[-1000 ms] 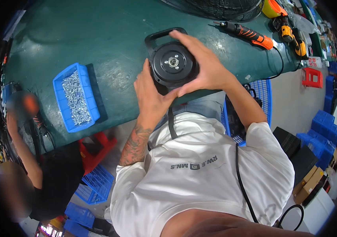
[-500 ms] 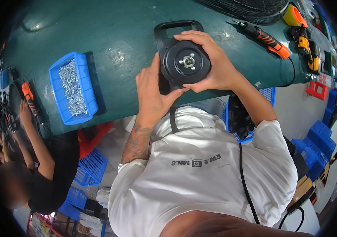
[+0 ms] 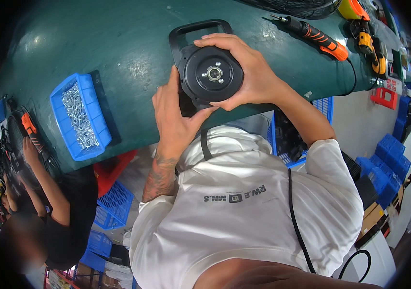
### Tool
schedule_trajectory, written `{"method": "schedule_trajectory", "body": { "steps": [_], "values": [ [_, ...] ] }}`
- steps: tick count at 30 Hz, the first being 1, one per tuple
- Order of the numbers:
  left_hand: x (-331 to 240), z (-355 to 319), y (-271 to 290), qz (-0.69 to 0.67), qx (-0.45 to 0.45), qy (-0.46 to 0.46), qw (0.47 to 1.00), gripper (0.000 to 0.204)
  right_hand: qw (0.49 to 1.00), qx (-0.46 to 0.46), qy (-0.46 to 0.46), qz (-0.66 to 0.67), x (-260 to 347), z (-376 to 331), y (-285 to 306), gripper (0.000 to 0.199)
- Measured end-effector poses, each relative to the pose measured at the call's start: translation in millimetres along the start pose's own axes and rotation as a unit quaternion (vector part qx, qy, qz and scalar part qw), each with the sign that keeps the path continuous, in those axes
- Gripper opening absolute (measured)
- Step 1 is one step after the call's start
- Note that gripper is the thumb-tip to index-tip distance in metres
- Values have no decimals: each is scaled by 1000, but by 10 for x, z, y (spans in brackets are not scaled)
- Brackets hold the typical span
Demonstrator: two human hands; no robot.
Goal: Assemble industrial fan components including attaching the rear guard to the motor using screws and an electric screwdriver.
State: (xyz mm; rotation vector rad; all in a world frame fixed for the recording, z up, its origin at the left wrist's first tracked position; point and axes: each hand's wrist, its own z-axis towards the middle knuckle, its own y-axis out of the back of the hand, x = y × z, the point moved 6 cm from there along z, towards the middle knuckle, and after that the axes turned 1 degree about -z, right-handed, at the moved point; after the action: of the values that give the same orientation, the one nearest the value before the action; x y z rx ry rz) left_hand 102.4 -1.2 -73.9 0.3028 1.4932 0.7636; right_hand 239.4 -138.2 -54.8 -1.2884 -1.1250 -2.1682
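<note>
A black round motor housing (image 3: 200, 79) with a loop handle (image 3: 199, 28) at its far side stands on the bench near the front edge. Its top face carries a bright metal hub with a few small screw heads around it. My right hand (image 3: 246, 70) curls round the housing's right side, fingers over the far rim and thumb at the near one. My left hand (image 3: 176, 108) grips the near left side, its thumb along the lower edge. The underside of the housing is hidden.
On the green bench (image 3: 133, 111) a blue bin (image 3: 102, 130) of screws stands to the left. An orange-black electric screwdriver (image 3: 311, 36) lies at right, near a yellow-black drill (image 3: 365, 43). A black wire fan guard (image 3: 301, 7) sits at the far edge. A co-worker works at far left.
The view has shifted a little, so the housing and both hands appear slightly further left. My grip looks the same, and the housing's face now points more squarely upward.
</note>
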Motion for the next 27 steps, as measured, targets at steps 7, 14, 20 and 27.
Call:
{"method": "schedule_trajectory", "body": {
  "steps": [7,14,20,27],
  "values": [
    [-17,15,-37,-4,-10,-22,1000,106,1000,-7,-7,-8,-29,-21,36,97],
    [-22,-4,32,6,-21,-11,1000,105,996,66,57,-30,141,95,166,103],
    [118,-30,300,64,-53,11,996,106,854,-280,134,-418,84,1206,1562,54],
    [160,39,337,19,-46,-40,998,109,853,-135,-79,-497,-804,1664,1904,51]
  ]
}}
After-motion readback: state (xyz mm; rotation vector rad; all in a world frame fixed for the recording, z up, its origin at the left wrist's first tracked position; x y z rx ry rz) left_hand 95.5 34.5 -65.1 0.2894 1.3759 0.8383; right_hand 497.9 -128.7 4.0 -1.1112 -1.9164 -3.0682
